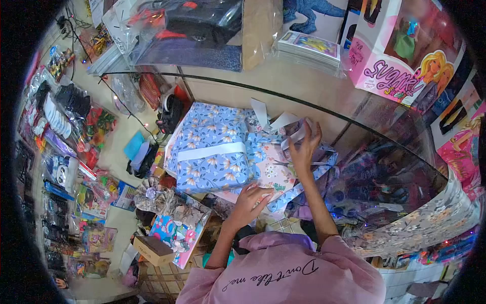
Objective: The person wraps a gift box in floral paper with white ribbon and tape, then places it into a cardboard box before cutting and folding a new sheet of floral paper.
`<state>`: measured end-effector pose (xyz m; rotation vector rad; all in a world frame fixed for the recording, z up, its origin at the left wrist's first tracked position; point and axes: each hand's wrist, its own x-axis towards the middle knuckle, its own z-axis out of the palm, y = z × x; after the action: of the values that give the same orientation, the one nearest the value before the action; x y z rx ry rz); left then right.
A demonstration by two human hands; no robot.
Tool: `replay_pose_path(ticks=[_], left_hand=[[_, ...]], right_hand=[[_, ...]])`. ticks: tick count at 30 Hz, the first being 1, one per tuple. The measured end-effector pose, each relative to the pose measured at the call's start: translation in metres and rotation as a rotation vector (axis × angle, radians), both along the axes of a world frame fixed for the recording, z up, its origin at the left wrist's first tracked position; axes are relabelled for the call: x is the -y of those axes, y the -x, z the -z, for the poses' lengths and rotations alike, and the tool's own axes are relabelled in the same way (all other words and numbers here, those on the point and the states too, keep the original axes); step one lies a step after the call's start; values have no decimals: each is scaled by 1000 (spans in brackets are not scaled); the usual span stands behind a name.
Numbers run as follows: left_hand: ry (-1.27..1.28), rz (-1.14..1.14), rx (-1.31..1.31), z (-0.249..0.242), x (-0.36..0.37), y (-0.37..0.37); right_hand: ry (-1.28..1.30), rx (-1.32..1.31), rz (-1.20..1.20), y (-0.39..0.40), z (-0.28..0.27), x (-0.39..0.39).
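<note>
A gift box [212,129] in blue floral paper lies on the counter, with a pale ribbon band [210,151] across it. My right hand [304,148] is up at the box's right, its thumb and fingers closed on a shiny silver-white ribbon [297,135]. Loose ribbon [284,120] curls from there towards the box. By the box's lower right corner is my left hand [249,201], fingers bent and apart from the thumb, next to pink floral paper [276,169]. What its fingertips touch is hard to make out. Dark scissors [293,166] appear to lie on that paper.
A dark-edged glass case [304,99] runs behind the box, bearing a boxed toy car [202,23], stacked cards [310,50] and a pink doll box [382,66]. Packaged goods [66,114] crowd the left. A small brown carton [154,249] sits at the lower left.
</note>
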<state>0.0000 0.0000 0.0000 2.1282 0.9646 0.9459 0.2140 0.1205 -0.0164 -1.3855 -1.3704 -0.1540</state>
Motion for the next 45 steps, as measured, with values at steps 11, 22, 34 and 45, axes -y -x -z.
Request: replay_pose_path(ticks=[11, 22, 34, 45], left_hand=[[124, 22, 215, -5, -4, -5], [-90, -209, 551, -49, -18, -12], [99, -299, 618, -53, 9, 41], [-23, -613, 584, -20, -26, 76]], right_hand=[[-39, -159, -283, -23, -14, -13], [162, -376, -1100, 44, -123, 69], [317, -479, -1450, 88, -117, 85], [319, -530, -1552, 154, -130, 25]])
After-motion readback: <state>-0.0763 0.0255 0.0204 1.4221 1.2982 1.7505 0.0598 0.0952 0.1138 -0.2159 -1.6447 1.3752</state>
